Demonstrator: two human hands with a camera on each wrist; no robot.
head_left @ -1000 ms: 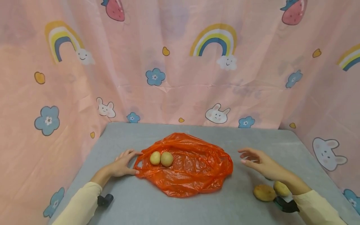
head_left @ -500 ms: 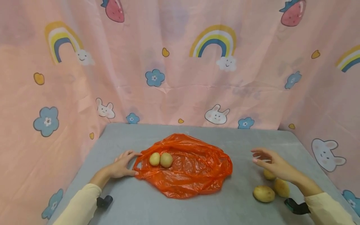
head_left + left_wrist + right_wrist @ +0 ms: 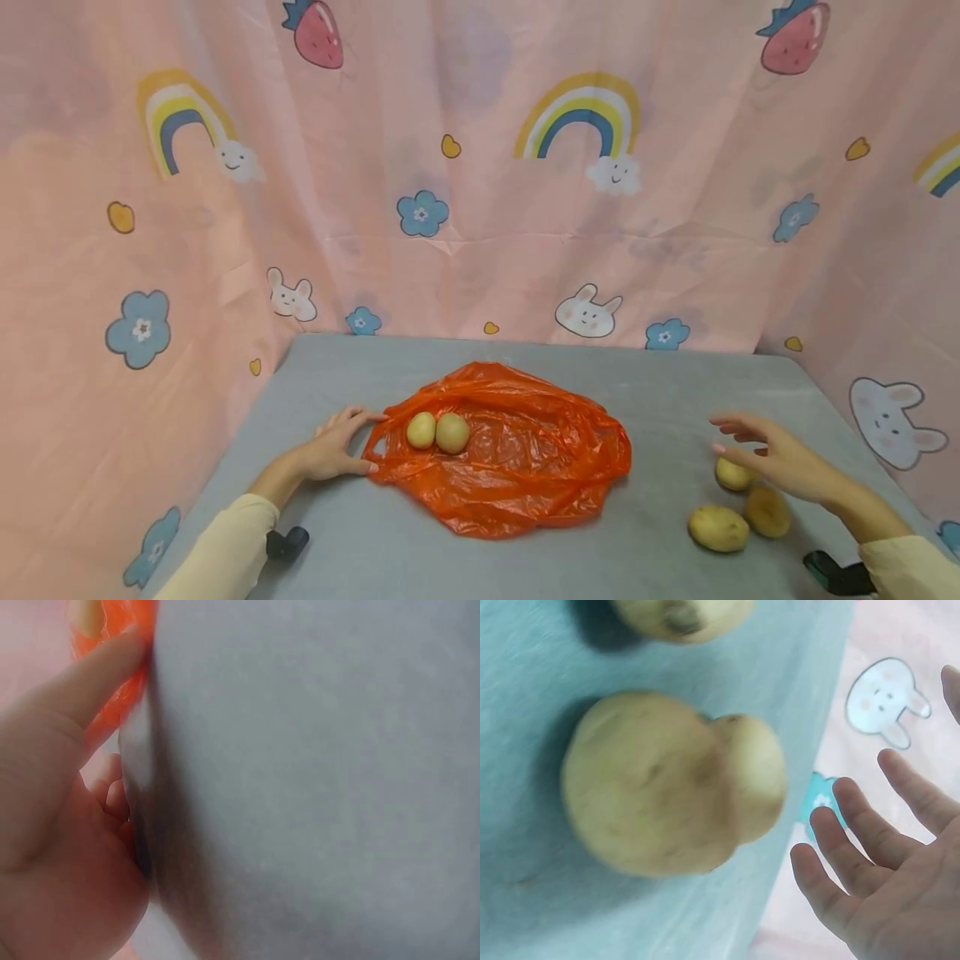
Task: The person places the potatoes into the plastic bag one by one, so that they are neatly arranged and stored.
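An orange plastic bag [image 3: 517,504] lies spread on the grey table, with two round potatoes, a paler one [image 3: 421,431] and a browner one [image 3: 452,433], at its left end. My left hand [image 3: 330,450] rests at that end, thumb and forefinger spread apart and touching the bag's edge beside a handle hole. In the left wrist view the thumb [image 3: 105,671] lies against the orange plastic. Over at the right, my right hand [image 3: 783,457] hovers above three potatoes [image 3: 718,529], holding nothing. Its fingers [image 3: 870,832] are spread and slightly bent in the right wrist view.
A pink curtain [image 3: 495,192] printed with rainbows and rabbits hangs behind and along both sides of the grey table [image 3: 660,392]. Dark wrist-worn devices sit below each sleeve, such as the left one [image 3: 287,544].
My right hand has moved right, away from the bag, and now hangs by the loose potatoes, uncovering more of them. The left hand stays at the bag's edge. The head view has shifted slightly.
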